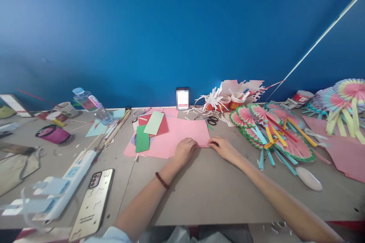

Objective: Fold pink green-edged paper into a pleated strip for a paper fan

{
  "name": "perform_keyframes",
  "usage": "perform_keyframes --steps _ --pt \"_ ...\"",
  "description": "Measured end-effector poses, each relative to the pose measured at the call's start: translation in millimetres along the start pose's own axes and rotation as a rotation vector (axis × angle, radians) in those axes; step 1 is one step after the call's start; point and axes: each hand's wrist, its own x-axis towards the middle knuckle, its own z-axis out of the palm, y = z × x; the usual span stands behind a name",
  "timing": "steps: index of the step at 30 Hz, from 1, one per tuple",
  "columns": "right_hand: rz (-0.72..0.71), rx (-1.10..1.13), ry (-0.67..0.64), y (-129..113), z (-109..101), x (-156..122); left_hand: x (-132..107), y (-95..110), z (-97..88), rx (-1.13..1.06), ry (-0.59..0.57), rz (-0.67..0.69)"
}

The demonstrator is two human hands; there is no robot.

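Note:
A sheet of pink paper [190,131] lies on the table in front of me, its near edge turned up in a narrow strip. My left hand [185,150] is closed on that edge at the left, fingers pressed together. At the right corner, my right hand [224,148] pinches the same edge between thumb and fingers. To the left, a green card [142,139], a pale green card [154,122] and a red card [163,126] overlap on pink paper. Black-handled scissors [212,120] rest just behind the sheet.
Pleated paper fans [281,133] with coloured strips lie at right, near a white oval object [309,178]. On the left are a power strip [71,182], a phone [92,201] and a tilted water bottle [92,105]. Another phone [183,99] leans against the blue wall.

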Motion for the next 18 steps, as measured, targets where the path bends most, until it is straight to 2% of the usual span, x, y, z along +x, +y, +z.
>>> perform_keyframes --steps 4,11,18 --pt "0.064 0.024 -0.013 3.4 -2.2 9.4 2.2 -4.0 0.3 -0.031 0.016 0.003" --pt "0.201 0.093 -0.055 5.4 -4.3 13.6 3.9 -6.8 -2.1 0.154 -0.101 0.041" --pt "0.213 0.109 -0.023 3.0 -4.1 12.4 4.9 -4.8 -8.2 0.266 -0.158 0.162"
